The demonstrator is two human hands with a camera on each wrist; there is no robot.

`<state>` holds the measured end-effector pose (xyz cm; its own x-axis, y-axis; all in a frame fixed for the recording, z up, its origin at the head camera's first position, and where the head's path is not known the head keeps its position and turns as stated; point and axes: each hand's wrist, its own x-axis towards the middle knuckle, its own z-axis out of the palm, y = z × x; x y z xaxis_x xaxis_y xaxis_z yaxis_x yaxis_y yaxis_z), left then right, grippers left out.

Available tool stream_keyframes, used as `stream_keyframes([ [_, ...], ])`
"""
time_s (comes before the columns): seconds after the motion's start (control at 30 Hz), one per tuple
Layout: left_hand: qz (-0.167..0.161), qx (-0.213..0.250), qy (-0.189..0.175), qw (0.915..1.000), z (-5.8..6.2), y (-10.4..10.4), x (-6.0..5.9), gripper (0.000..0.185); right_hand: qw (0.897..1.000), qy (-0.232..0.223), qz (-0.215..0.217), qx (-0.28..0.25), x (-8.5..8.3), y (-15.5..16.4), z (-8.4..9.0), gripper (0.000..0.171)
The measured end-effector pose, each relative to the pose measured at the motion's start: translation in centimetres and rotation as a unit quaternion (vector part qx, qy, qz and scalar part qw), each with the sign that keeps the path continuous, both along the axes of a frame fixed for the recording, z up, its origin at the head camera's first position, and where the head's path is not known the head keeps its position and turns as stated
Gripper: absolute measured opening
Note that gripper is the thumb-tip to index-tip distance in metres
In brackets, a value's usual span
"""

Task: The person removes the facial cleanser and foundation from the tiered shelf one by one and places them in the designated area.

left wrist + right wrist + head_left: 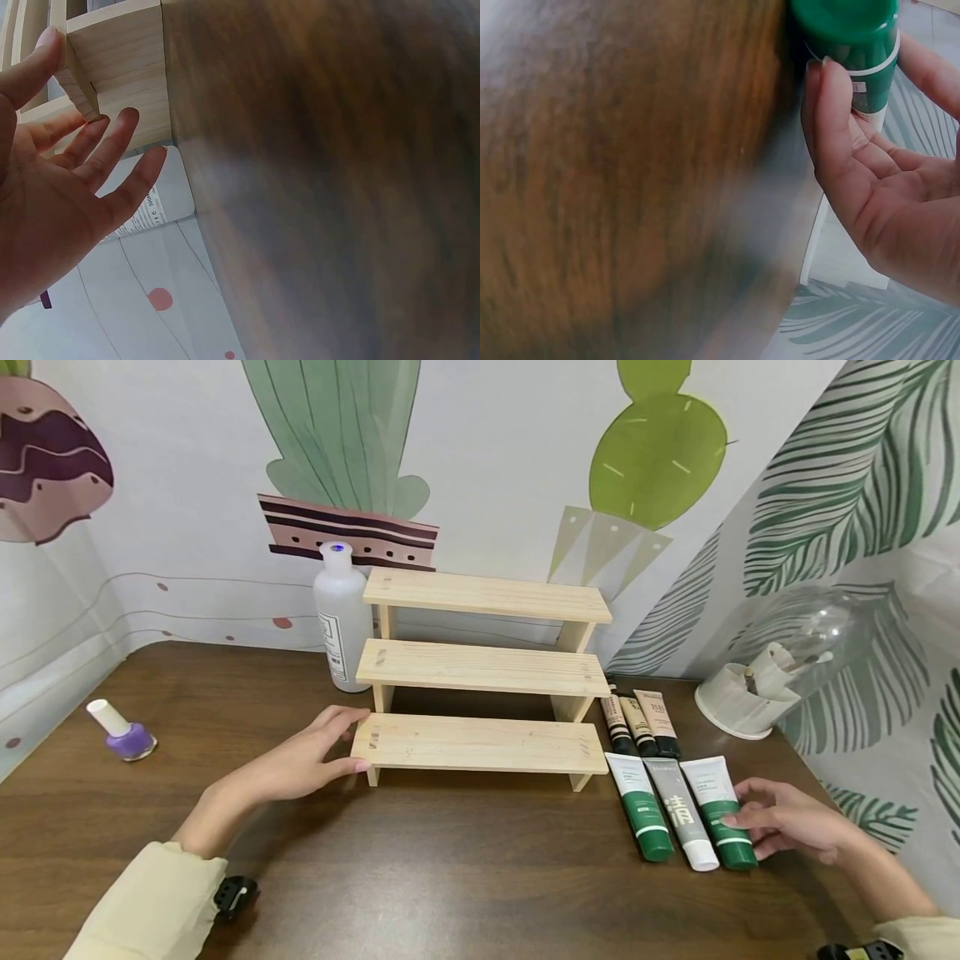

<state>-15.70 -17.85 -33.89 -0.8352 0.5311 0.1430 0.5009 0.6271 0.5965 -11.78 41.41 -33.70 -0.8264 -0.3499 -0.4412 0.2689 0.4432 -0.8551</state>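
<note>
A three-step wooden display stand (480, 745) stands at the middle of the table. My left hand (311, 756) holds the left end of its lowest step, thumb at the front corner and index finger at the back corner. The left wrist view shows the other fingers (124, 195) spread off the wood. On the right, my right hand (795, 822) grips a white and green squeeze tube (720, 810) near its green cap (847, 19), thumb on top, fingers along its right side. A grey tube (678, 806) and another white and green tube (641, 806) lie beside it.
Several smaller beige tubes (637, 722) lie behind the larger ones. A white bottle (342, 618) stands behind the stand's left end. Purple nail polish (131, 739) sits at far left. At back right is a white holder (742, 706) under a clear dome, near the patterned wall covering.
</note>
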Motion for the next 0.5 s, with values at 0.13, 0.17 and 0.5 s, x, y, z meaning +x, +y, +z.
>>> stream_keyframes([
  [0.13,0.001,-0.001,0.001,1.0,0.09,0.02,0.01,0.059,1.0,-0.002,-0.01,0.008,-0.12,-0.03,-0.11,0.035],
  [0.17,0.0,-0.001,0.001,1.0,0.11,0.03,0.03,0.059,1.0,-0.003,-0.013,0.009,-0.16,-0.05,-0.14,0.036],
  [0.5,0.004,-0.002,-0.004,1.0,0.22,0.1,0.15,0.059,1.0,-0.016,-0.016,-0.008,-0.21,0.22,-0.48,0.046],
])
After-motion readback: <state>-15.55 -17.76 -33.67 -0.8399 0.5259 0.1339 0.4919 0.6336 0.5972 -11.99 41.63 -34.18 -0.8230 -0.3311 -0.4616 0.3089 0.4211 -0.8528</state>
